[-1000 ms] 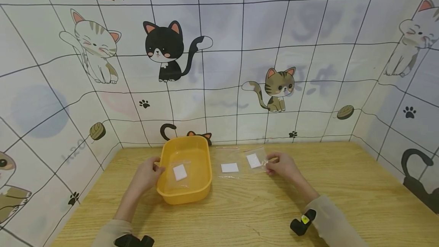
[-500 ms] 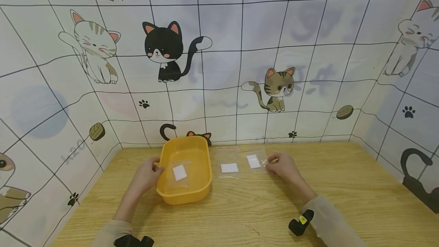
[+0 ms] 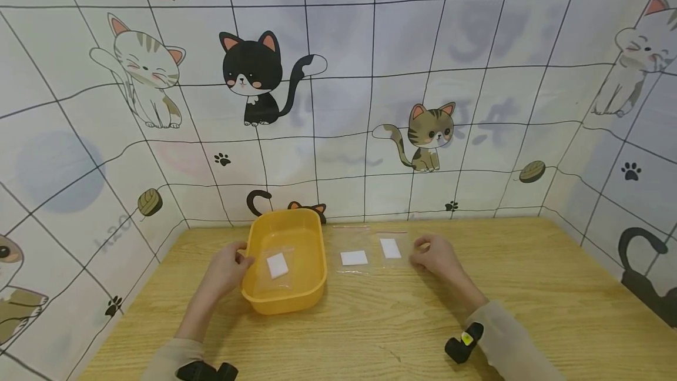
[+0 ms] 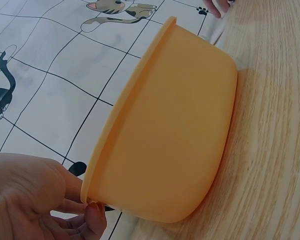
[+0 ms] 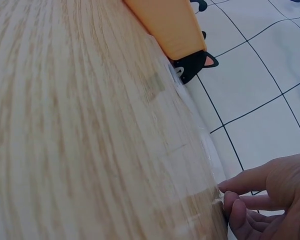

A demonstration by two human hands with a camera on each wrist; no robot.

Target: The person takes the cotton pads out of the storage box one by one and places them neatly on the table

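My left hand (image 3: 228, 266) grips the left rim of a yellow plastic basin (image 3: 316, 251), as the left wrist view shows from the side. Inside the basin lies a clear plastic bag with a white rectangular piece (image 3: 277, 266) in it. Two more clear bags lie flat on the table to the right of the basin, one with a white piece (image 3: 354, 258) set sideways, the other with a white piece (image 3: 391, 248) set upright. At the right edge of the farther bag (image 3: 404, 257) is my right hand (image 3: 435, 254); its thumb and fingertips (image 5: 230, 197) pinch the film there.
The wooden table (image 3: 370, 334) ends at the back against a white wall sheet (image 3: 344, 104) printed with cats and grid lines. The basin stands near that back edge. A black wrist camera (image 3: 465, 343) sits on the right sleeve (image 3: 513, 340).
The bag at my right hand has turned slightly and now lies straighter and flatter next to the other bag. My left hand and the basin stay where they were.
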